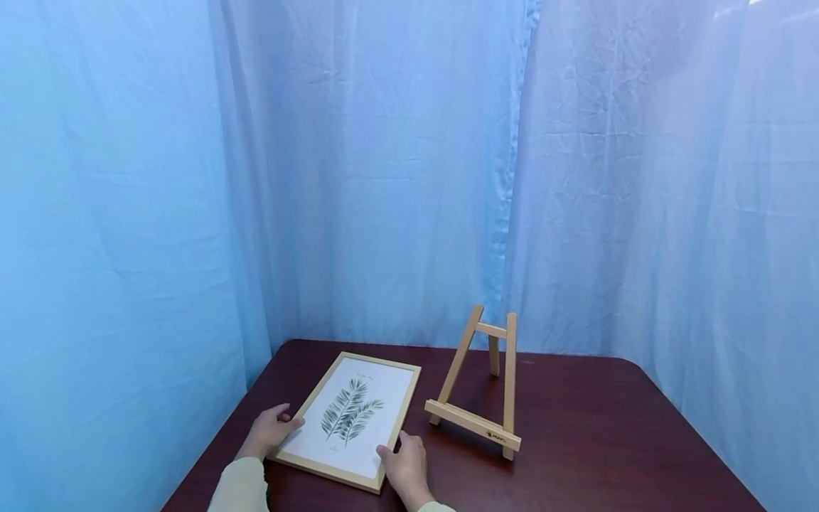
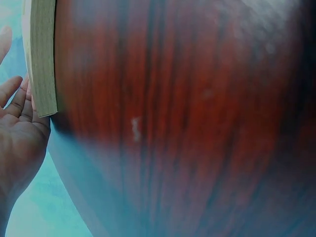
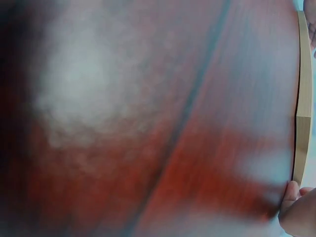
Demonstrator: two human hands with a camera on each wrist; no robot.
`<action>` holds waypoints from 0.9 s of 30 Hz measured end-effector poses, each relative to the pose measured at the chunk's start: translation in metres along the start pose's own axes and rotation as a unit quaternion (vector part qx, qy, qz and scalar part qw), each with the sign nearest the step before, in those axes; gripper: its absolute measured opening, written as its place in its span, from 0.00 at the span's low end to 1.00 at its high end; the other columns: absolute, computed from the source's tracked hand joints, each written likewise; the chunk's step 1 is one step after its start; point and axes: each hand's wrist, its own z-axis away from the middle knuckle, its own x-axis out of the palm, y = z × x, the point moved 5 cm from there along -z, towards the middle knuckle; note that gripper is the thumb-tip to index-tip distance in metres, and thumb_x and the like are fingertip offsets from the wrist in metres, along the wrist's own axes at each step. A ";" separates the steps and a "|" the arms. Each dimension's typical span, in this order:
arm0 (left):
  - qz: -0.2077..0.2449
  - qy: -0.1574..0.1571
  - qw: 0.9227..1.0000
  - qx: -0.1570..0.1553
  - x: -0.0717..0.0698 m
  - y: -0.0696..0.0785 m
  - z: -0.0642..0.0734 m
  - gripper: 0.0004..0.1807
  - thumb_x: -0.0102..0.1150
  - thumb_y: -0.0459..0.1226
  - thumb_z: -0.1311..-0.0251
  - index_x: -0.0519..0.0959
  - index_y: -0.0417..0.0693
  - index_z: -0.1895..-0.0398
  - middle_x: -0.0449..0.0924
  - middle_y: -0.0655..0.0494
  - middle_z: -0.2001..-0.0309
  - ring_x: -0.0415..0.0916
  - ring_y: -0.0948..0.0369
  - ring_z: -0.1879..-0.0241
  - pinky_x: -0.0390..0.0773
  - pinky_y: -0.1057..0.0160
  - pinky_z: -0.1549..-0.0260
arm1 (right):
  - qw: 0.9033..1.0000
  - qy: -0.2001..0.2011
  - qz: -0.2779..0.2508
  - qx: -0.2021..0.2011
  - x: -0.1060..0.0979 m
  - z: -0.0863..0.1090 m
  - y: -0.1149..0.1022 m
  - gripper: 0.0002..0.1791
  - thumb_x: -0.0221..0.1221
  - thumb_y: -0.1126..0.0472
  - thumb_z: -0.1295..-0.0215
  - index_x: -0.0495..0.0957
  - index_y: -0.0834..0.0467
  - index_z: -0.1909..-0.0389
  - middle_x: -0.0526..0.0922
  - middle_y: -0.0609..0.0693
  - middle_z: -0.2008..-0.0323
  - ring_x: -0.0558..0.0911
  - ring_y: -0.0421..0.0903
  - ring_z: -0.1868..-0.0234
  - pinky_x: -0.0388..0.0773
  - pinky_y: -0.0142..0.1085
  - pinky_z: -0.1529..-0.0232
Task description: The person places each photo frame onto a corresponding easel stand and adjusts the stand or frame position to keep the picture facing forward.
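- Item: one framed print (image 1: 355,419), rectangular, face up on the left part of the dark red-brown table (image 1: 589,427). Whether its whole underside touches the tabletop cannot be told.
- Border: slim, pale yellowish wood, square-cornered. The left wrist view shows fine grain along the outer edge; the right wrist view shows a corner with two edges meeting.
- Artwork: white ground with two feathery green fronds, the left one taller, their stems slanting up to the right. Small lettering stands above and below; too small to read.
- Orientation: long sides run away from the person, the far end leaning right. The near left corner is partly covered by the hand.
- Left hand (image 1: 269,430): holds the left side near the close end, thumb laid over the border, forefinger bent and set apart from the thumb. The remaining fingertips are partly hidden by the wood.
- Right hand (image 1: 407,466): pinches the right side near the close corner, thumb on the face, the other fingers curled at the outer edge; their tips are largely hidden.
- Adjacent: a light wooden easel (image 1: 473,419), upright, right of the print and apart from it, a dark mark on its ledge.
- Backdrop: pale blue curtains (image 1: 384,178).
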 end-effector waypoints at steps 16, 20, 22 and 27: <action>0.005 -0.001 1.000 0.013 0.001 -0.001 -0.002 0.34 0.65 0.38 0.38 0.67 0.19 0.38 0.77 0.30 0.52 0.75 0.41 0.50 0.73 0.43 0.47 | 1.000 -0.016 0.004 0.019 0.002 0.000 -0.003 0.31 0.70 0.61 0.43 0.74 0.79 0.46 0.74 0.71 0.50 0.72 0.69 0.44 0.68 0.60 0.43; 0.000 -0.002 1.000 0.013 0.001 -0.001 -0.001 0.34 0.65 0.38 0.38 0.67 0.18 0.39 0.77 0.29 0.52 0.75 0.40 0.50 0.74 0.43 0.47 | 0.999 -0.017 0.009 0.027 0.004 -0.001 -0.001 0.31 0.70 0.60 0.43 0.74 0.78 0.46 0.74 0.71 0.50 0.70 0.70 0.43 0.67 0.60 0.42; -0.003 -0.002 1.000 0.013 0.002 -0.001 -0.002 0.34 0.65 0.38 0.38 0.67 0.18 0.39 0.77 0.29 0.51 0.75 0.39 0.50 0.74 0.43 0.47 | 0.999 -0.017 0.010 0.031 0.005 -0.001 -0.001 0.31 0.71 0.60 0.44 0.75 0.78 0.46 0.74 0.71 0.50 0.70 0.71 0.42 0.67 0.60 0.42; -0.013 -0.006 1.000 0.013 0.002 -0.002 -0.001 0.33 0.63 0.39 0.37 0.67 0.19 0.39 0.77 0.29 0.51 0.75 0.38 0.49 0.73 0.42 0.47 | 0.999 -0.019 0.003 0.047 0.007 -0.002 0.001 0.30 0.70 0.65 0.45 0.74 0.78 0.46 0.73 0.71 0.49 0.68 0.71 0.41 0.66 0.60 0.41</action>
